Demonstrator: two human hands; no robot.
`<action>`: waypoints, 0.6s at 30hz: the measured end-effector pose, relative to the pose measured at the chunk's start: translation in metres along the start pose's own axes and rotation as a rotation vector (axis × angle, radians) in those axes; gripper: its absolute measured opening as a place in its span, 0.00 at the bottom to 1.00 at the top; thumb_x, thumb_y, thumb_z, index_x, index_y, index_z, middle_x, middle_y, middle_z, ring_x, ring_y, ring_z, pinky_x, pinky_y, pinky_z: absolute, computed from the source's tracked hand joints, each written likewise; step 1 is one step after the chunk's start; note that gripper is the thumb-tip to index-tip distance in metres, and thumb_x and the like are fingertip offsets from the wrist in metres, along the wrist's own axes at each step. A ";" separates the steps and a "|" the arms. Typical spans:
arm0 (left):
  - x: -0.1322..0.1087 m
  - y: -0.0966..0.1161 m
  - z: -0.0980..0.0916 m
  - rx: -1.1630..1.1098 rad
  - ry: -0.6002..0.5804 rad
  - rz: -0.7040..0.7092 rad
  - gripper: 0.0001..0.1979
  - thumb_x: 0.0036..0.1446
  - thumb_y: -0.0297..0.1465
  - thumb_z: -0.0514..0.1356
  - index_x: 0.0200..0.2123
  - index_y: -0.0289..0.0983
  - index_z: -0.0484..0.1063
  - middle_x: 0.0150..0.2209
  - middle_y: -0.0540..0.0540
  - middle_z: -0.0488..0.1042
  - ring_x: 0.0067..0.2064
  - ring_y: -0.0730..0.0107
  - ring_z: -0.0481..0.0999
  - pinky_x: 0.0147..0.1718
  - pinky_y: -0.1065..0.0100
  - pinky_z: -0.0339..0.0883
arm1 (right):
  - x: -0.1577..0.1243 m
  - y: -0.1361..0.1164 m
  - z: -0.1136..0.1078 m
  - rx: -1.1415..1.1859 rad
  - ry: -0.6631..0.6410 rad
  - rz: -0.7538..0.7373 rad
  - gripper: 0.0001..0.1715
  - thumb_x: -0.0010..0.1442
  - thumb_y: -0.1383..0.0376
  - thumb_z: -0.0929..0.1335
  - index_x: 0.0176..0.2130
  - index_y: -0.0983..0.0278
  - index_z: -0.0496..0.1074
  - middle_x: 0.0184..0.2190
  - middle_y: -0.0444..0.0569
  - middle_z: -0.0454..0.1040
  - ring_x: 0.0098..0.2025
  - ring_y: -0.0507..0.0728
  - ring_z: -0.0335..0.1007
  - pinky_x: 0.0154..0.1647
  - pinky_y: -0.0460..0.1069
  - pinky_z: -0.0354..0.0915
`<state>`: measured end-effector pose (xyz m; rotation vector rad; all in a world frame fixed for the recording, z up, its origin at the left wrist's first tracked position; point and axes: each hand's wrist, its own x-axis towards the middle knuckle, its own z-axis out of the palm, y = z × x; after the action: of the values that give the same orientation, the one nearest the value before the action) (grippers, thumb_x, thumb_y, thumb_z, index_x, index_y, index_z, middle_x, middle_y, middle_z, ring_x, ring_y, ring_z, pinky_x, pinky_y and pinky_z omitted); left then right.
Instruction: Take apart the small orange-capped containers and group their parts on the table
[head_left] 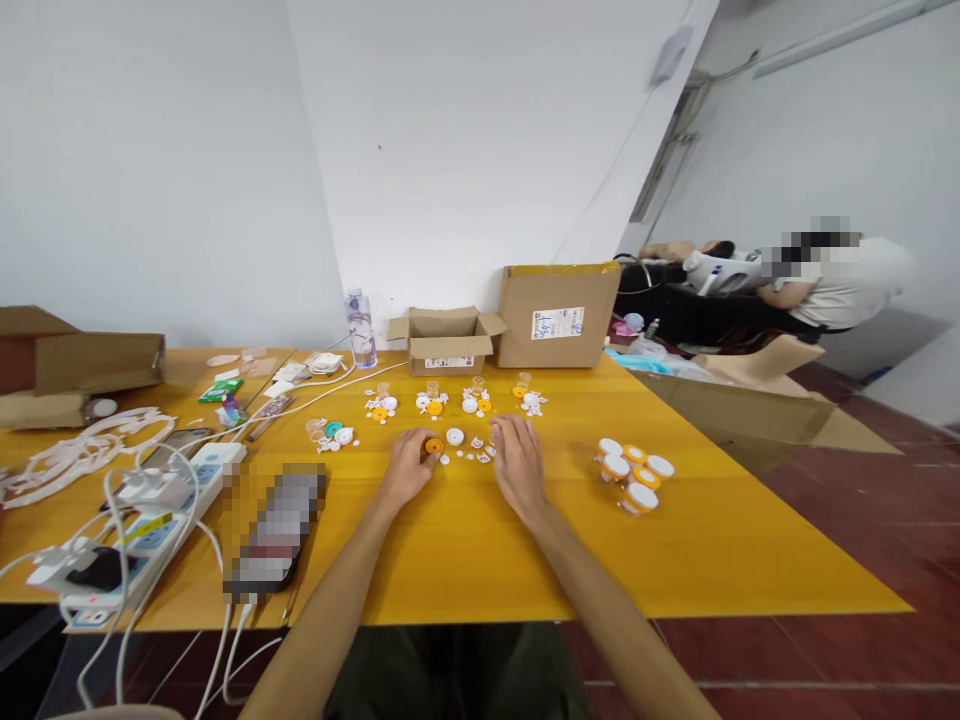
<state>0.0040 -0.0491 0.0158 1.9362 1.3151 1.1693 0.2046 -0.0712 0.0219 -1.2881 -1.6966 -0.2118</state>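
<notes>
Head view: you seem to be picking out small parts on the yellow table (465,560).
Your left hand (409,468) is curled, its fingertips at the orange disc (433,446) beside the white cap (454,436); whether it grips the disc, I cannot tell; your right hand (517,465) lies flat and spread, holding nothing; the next move calls for a fine pinch.

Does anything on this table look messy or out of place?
Mostly tidy: the small parts by the left hand and right hand sit in neat groups. The odd spot is the left front corner, where white cables lie tangled around the power strips and dangle off the table edge.
</notes>
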 end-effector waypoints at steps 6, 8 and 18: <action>-0.006 0.008 0.001 -0.053 -0.114 0.068 0.12 0.60 0.31 0.56 0.46 0.44 0.73 0.51 0.46 0.75 0.56 0.62 0.70 0.59 0.60 0.61 | 0.002 0.012 0.008 0.301 0.083 0.353 0.24 0.69 0.50 0.54 0.40 0.59 0.70 0.37 0.51 0.75 0.43 0.61 0.69 0.46 0.55 0.65; -0.007 0.009 0.002 -0.033 -0.156 0.085 0.15 0.62 0.35 0.55 0.51 0.44 0.70 0.56 0.45 0.72 0.59 0.61 0.68 0.62 0.59 0.58 | 0.002 0.015 0.012 0.419 0.058 0.514 0.30 0.66 0.43 0.53 0.37 0.60 0.71 0.34 0.51 0.76 0.42 0.61 0.71 0.44 0.54 0.66; 0.008 0.010 0.027 0.106 -0.290 0.171 0.41 0.49 0.46 0.68 0.64 0.44 0.57 0.61 0.38 0.62 0.65 0.50 0.60 0.63 0.50 0.55 | 0.006 0.018 0.024 0.696 0.005 0.710 0.41 0.52 0.30 0.57 0.33 0.61 0.73 0.33 0.52 0.80 0.42 0.64 0.76 0.46 0.57 0.68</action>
<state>0.0335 -0.0443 0.0139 2.2335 1.0941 0.8660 0.2057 -0.0444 0.0065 -1.2380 -1.0518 0.7290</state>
